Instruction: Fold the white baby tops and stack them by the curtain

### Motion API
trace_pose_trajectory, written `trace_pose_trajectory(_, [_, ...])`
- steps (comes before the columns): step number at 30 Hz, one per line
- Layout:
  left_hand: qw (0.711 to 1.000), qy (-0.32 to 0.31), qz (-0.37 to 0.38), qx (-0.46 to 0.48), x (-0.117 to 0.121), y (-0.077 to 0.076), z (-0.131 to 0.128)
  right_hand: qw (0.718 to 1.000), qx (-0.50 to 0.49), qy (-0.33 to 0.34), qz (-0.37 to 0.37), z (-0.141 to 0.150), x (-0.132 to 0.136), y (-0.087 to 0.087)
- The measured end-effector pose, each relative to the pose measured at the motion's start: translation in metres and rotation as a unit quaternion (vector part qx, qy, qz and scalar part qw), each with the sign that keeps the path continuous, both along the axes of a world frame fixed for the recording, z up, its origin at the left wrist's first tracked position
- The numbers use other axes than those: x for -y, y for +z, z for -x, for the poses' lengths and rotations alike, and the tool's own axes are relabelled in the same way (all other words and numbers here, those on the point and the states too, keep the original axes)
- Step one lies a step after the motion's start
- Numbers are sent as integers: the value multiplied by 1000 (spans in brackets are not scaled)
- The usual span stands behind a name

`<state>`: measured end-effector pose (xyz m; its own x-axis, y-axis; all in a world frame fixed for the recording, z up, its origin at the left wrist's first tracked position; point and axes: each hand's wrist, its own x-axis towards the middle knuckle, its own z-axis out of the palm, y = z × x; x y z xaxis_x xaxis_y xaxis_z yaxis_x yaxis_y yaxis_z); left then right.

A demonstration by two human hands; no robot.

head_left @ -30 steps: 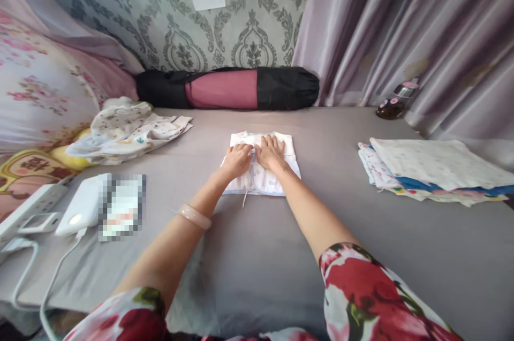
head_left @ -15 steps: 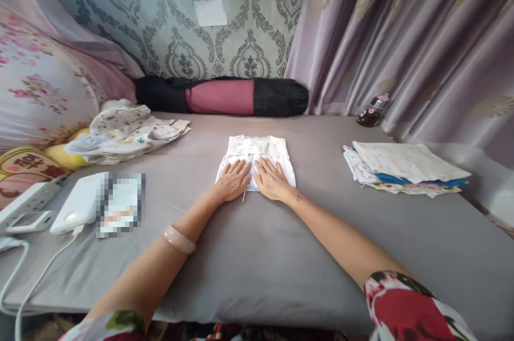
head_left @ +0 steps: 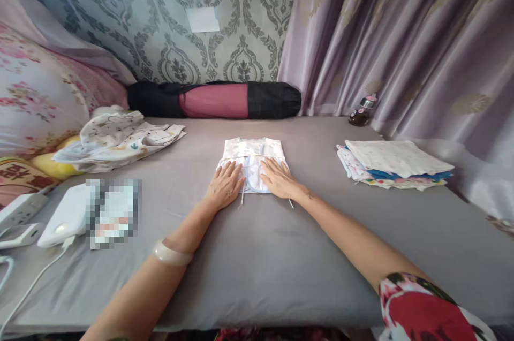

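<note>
A small white baby garment (head_left: 252,147), printed with pale figures and edged in light blue, lies folded on the grey sheet in front of me. Thin white ties stick out from its near edge on both sides. My left hand (head_left: 226,184) rests flat on its left near part, fingers stretched out. On the right near part lies my right hand (head_left: 279,180), also flat with fingers extended. Between the two hands the blue-trimmed middle of the garment shows. Neither hand grips anything; what lies under the palms is hidden.
To the right is a stack of folded cloths (head_left: 397,159), with a dark bottle (head_left: 359,115) behind it. Crumpled printed clothing (head_left: 120,137) lies at the left, above a white power bank (head_left: 68,218) with a cable. A black and pink rolled bag (head_left: 214,100) lies along the wall.
My hands have slid apart on the garment, the left toward the left and the right toward the right, showing more of its middle. The view has shifted slightly.
</note>
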<state>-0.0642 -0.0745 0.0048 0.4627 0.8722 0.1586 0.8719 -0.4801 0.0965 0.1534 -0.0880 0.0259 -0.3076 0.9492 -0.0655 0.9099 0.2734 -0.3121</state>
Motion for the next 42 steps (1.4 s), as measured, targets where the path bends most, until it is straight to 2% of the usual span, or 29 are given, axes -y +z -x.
trace_pose_trajectory(7, [999,18,-28,26,-1,4,0,999,2,-10,-33,4,-23,1])
trace_pose_trajectory(10, [996,65,-41,52,-5,6,14,997,-31,-18,-74,0,-26,4])
trace_pose_trajectory(13, [984,153,-49,75,-10,7,32,986,-56,-109,-110,-21,-22,7])
trace_pose_trajectory(16, [972,219,-11,91,-13,8,43,971,-54,-220,-82,-45,-14,8])
trace_pose_trajectory(18, [965,241,18,99,-12,9,46,964,-54,-258,-43,-57,-8,7])
trace_pose_trajectory(21, [959,258,40,110,-9,13,43,957,-71,-279,-15,-64,1,4])
trace_pose_trajectory(27, [950,269,107,121,-1,25,36,963,-114,-243,-9,-52,21,4])
trace_pose_trajectory(30, [944,230,144,187,-1,28,39,962,-152,-226,5,-49,30,6])
trace_pose_trajectory(32, [923,192,204,263,-1,29,43,960,-195,-198,23,-49,34,6])
trace_pose_trajectory(35, [866,161,288,377,-3,30,49,955,-256,-145,41,-54,38,6])
trace_pose_trajectory(37, [837,149,323,416,-5,33,53,952,-275,-124,60,-59,39,8])
trace_pose_trajectory(40, [823,120,356,426,-5,43,61,952,-268,-89,120,-68,37,15])
trace_pose_trajectory(42, [819,74,386,419,-4,52,67,959,-243,-61,134,-72,34,18])
